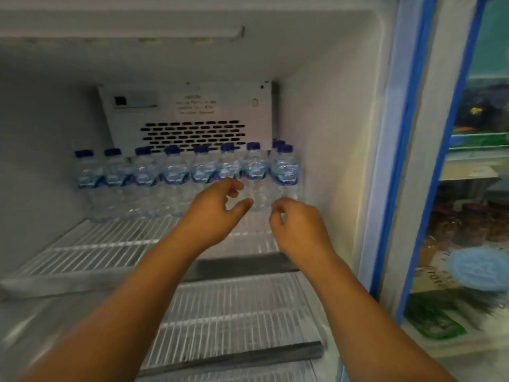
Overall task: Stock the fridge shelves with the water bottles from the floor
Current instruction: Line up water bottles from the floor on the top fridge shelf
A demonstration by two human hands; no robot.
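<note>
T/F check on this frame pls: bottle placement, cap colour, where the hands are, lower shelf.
1. The water bottles stand upright in a row at the back of the upper wire shelf. True.
2. Their caps are red. False: they are blue.
3. The left hand and the right hand both reach toward the right end of the row. True.
4. The lower shelf is packed with bottles. False: none show on its visible part.
5. One hand grips a bottle by its cap. False: both hands are below cap level.

A vented panel (190, 133) sits at the back; rightward, a glass door (473, 106) shows perhaps jars (454, 227).
</note>
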